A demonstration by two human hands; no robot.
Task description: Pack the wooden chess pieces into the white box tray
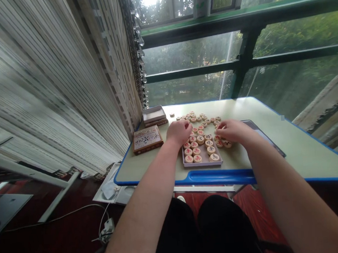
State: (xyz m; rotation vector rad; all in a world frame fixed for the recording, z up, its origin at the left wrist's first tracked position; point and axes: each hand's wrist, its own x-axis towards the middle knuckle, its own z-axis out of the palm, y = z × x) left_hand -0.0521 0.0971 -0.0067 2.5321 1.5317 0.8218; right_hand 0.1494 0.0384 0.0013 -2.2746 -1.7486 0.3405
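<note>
A shallow open box point(203, 164) stands near the table's front edge, with several round wooden xiangqi pieces point(197, 159) in it, marked in red or black. Bare box floor shows in its middle. My left hand point(181, 131) is over the box's back left corner, fingers curled together; what they hold, if anything, is hidden. To the right of the box, my right hand point(230, 130) has its fingertips pressed together among loose pieces point(227, 143), and I cannot make out what is between them. More loose pieces point(193, 120) lie behind the box.
A printed box point(147, 139) lies at the table's left, with an open pale tray point(154, 114) on another box behind it. A flat dark-edged panel point(263, 136) rests right of my right hand. Beyond the table point(298, 151) are windows; a curtain hangs at left.
</note>
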